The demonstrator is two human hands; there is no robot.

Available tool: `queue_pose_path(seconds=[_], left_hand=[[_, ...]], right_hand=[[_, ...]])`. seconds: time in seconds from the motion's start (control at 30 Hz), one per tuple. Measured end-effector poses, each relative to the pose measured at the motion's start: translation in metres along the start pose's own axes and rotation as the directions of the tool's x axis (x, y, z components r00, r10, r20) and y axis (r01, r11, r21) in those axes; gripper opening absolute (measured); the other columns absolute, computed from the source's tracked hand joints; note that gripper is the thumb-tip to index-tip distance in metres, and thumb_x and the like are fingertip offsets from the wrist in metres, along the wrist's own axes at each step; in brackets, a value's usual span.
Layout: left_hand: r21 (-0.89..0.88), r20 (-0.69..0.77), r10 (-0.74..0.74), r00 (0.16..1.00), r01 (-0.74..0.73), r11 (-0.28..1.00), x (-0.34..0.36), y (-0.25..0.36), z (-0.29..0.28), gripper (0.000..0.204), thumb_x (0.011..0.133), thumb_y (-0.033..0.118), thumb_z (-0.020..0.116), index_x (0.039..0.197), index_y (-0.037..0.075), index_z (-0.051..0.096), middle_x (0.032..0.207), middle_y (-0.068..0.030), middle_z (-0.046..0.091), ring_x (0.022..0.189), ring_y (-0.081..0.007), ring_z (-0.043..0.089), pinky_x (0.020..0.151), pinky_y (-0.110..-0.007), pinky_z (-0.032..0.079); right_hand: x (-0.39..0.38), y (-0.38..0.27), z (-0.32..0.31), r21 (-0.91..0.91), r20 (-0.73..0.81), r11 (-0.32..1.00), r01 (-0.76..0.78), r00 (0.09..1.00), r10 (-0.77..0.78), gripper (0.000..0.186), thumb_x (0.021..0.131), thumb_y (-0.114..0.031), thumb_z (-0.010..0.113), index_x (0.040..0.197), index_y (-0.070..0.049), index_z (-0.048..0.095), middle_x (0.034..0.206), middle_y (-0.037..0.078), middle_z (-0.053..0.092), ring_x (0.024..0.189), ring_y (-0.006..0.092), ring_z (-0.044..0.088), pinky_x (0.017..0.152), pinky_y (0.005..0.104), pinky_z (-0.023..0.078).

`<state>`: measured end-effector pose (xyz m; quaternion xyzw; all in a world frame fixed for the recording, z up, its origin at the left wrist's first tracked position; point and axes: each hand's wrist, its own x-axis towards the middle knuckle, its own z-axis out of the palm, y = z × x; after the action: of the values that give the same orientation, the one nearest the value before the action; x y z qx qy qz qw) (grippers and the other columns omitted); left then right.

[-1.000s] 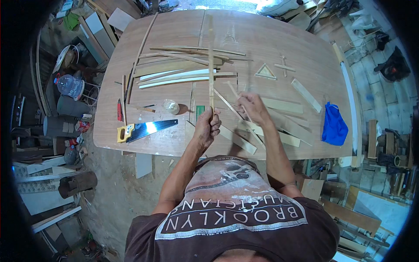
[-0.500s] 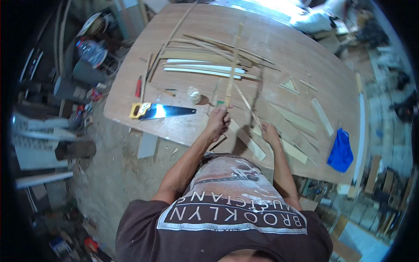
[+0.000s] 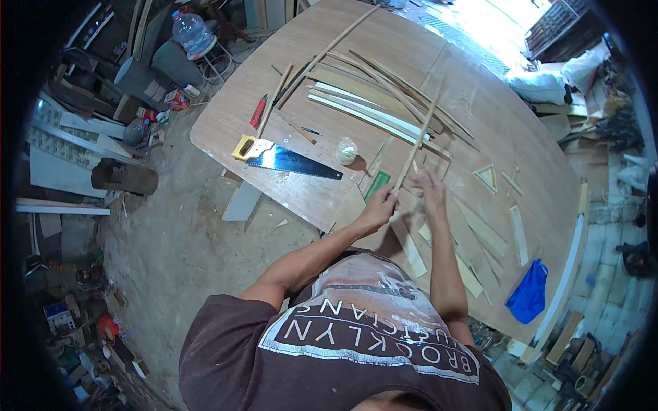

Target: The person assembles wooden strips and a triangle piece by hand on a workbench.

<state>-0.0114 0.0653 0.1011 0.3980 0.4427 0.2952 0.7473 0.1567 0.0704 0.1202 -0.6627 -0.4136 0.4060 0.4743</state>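
A long thin wooden strip (image 3: pixel 426 127) slants up and away over the table, its near end gripped by my left hand (image 3: pixel 379 207). Just to the right of that strip is my right hand (image 3: pixel 432 190), its fingers slightly blurred and apart, with nothing plainly held. A green rectangular piece (image 3: pixel 377 185) lies beside my left hand. Several flat pale wood pieces (image 3: pixel 480 229) are spread under and right of my right hand. A small triangular wooden frame (image 3: pixel 486 179) rests farther right.
The wooden table (image 3: pixel 274 171) bears a handsaw (image 3: pixel 288 162), a red-handled tool (image 3: pixel 258 111), a round whitish object (image 3: pixel 347 151) and a pile of long strips (image 3: pixel 384 89). A blue cloth-like item (image 3: pixel 528 291) lies near the right edge. A water bottle (image 3: pixel 192 33) stands beyond the left corner.
My view has turned, shifting the table in the picture. The thin stick earlier in my right hand no longer shows clearly there; its fingers have spread. My left hand still grips the long strip.
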Motion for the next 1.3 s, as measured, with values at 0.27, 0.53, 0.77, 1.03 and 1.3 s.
queue_pose_path(seconds=[0.27, 0.53, 0.77, 1.03, 1.3], left_hand=[[0.662, -0.015, 0.377, 0.926, -0.274, 0.698, 0.052, 0.013, -0.116, 0.031, 0.08, 0.027, 0.063, 0.098, 0.002, 0.067, 0.094, -0.0179, 0.065, 0.093, -0.0361, 0.061, 0.083, -0.042, 0.048], [0.867, -0.403, 0.581, 0.707, 0.498, -0.005, 0.097, 0.07, -0.375, 0.019, 0.074, 0.02, 0.063, 0.086, 0.006, 0.068, 0.079, -0.0151, 0.067, 0.08, -0.0325, 0.065, 0.075, -0.047, 0.051], [0.854, -0.507, 0.384, 0.772, 0.509, 0.104, 0.122, 0.074, -0.407, 0.013, 0.081, 0.019, 0.062, 0.084, 0.008, 0.068, 0.083, -0.014, 0.069, 0.089, -0.0321, 0.067, 0.076, -0.046, 0.052], [0.847, -0.503, 0.498, 0.706, 0.289, 0.446, 0.131, 0.084, -0.43, 0.027, 0.087, 0.019, 0.057, 0.106, 0.0, 0.055, 0.091, -0.0265, 0.065, 0.088, -0.0433, 0.063, 0.076, -0.052, 0.049], [0.776, -0.507, 0.646, 0.57, -0.024, 0.631, 0.138, 0.116, -0.438, 0.022, 0.087, 0.018, 0.06, 0.098, -0.001, 0.056, 0.084, -0.0231, 0.065, 0.081, -0.0365, 0.066, 0.07, -0.046, 0.049]], right_hand=[[-0.004, 0.028, 0.008, 0.003, -0.134, 0.989, -0.15, 0.98, 0.149, 0.042, 0.09, -0.007, 0.055, 0.129, 0.005, 0.047, 0.09, 0.012, 0.064, 0.079, 0.0145, 0.059, 0.07, 0.027, 0.048], [-0.05, 0.071, -0.037, -0.35, -0.299, 0.904, -0.245, 0.944, 0.14, 0.037, 0.086, -0.007, 0.054, 0.121, 0.004, 0.056, 0.092, 0.015, 0.065, 0.084, 0.021, 0.06, 0.077, 0.0325, 0.046], [-0.065, 0.035, -0.017, -0.461, -0.327, 0.822, -0.333, 0.925, 0.191, 0.035, 0.083, -0.013, 0.052, 0.113, 0.004, 0.061, 0.081, 0.014, 0.062, 0.077, 0.0203, 0.057, 0.073, 0.0318, 0.046], [-0.054, 0.044, -0.004, -0.414, -0.295, 0.885, -0.212, 0.951, 0.089, 0.037, 0.083, -0.009, 0.052, 0.117, 0.004, 0.059, 0.082, 0.014, 0.061, 0.074, 0.0219, 0.057, 0.073, 0.0331, 0.046], [-0.05, 0.071, -0.002, -0.357, -0.281, 0.909, -0.215, 0.953, 0.115, 0.038, 0.089, -0.012, 0.057, 0.122, 0.007, 0.055, 0.089, 0.011, 0.063, 0.076, 0.0163, 0.056, 0.072, 0.029, 0.046]])
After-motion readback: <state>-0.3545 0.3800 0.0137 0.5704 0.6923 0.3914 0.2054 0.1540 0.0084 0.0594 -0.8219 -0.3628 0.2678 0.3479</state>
